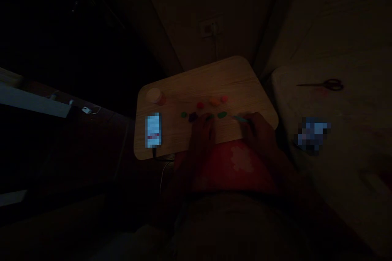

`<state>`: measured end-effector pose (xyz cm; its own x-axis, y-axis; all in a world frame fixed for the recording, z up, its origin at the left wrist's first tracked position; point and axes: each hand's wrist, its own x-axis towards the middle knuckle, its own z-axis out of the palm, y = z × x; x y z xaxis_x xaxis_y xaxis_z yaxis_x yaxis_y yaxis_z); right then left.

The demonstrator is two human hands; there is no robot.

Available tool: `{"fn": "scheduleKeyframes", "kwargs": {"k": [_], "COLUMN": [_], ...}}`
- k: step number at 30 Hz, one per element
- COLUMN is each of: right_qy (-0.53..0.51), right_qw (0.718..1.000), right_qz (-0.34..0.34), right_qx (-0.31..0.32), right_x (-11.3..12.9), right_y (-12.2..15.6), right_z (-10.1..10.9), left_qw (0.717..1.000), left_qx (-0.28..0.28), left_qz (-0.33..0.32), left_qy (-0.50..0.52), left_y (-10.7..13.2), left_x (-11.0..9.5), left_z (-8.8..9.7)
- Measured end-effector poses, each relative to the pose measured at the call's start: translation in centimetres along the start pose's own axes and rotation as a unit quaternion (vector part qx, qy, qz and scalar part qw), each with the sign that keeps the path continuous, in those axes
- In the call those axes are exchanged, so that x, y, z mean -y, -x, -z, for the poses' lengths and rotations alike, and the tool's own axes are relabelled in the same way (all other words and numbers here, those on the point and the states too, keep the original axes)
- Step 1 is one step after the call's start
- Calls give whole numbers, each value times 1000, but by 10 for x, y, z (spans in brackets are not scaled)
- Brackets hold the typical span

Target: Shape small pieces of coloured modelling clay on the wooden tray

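The scene is very dark. On the wooden table, my left hand has its fingers curled down onto a small dark-green lump; the exact grip is hard to see. A dark purple lump lies just left of those fingers. My right hand is closed around a thin teal stick-like tool, whose tip points left toward a flat green piece. Farther back are a red lump, an orange piece and a pink lump. Another green lump sits to the left.
A lidded round tub and a lit phone with a cable stand at the left of the wooden table. On the pale surface to the right lie scissors and a blurred-out object. A wall socket is behind.
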<state>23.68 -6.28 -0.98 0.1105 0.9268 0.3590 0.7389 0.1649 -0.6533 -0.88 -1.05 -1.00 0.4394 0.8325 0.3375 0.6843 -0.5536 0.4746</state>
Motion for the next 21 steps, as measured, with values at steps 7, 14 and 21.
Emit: {"fn": "scheduleKeyframes", "kwargs": {"k": [7,14,21], "right_qy": [67,16,-37], "right_qw": [980,975,970], "right_qz": [151,185,194], "right_qx": [107,123,142], "right_x": [7,6,2], "right_y": [-17,-30,-33], "right_z": [-21,-33,-31], "left_qw": [1000,999,999], "left_qx": [-7,13,10], "left_qz": [-20,-31,-41], "left_qy": [9,13,2], "left_y": [-1,0,1], "left_x": [-1,-1,-7], "left_z": [1,3,1]}}
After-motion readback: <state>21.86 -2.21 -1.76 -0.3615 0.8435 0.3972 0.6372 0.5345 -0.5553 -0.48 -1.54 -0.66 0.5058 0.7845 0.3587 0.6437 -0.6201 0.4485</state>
